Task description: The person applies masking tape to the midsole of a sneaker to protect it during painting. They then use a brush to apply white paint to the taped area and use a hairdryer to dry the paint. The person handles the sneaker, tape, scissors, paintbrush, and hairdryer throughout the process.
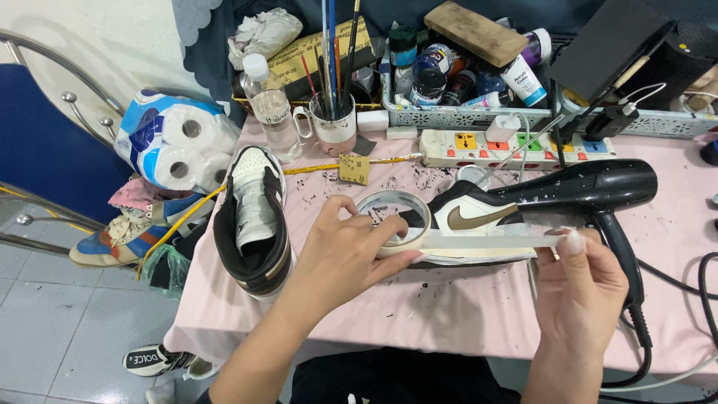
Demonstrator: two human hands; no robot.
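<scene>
1. Tape: the left hand (340,251) is clamped on a roll of masking tape (395,221), thumb pressed on its outer face, held above the table centre. The right hand (582,280) pinches the free end of the pulled strip (486,241) between thumb and fingertips at 3 o'clock from the roll.
2. Risk, as I judge it: the taut strip could twist and stick to itself, or sag onto the sneaker (479,217) lying just behind it, if either hand slackens.
3. Risk: the hair dryer (583,187) resting beside that shoe has a cord trailing off the table edge at 4 o'clock; a snag could drag it.
4. Surface: a pink tablecloth (419,307) flecked with dark bits. A second high-top sneaker (253,221) stands at 9 o'clock, a mug of brushes (334,120) and water bottle (273,112) at 11, a power strip (516,146) and a basket of paint bottles (464,75) at 1.
5. Room: pale floor tiles, toilet rolls (176,142) and worn shoes at 9 o'clock.
</scene>
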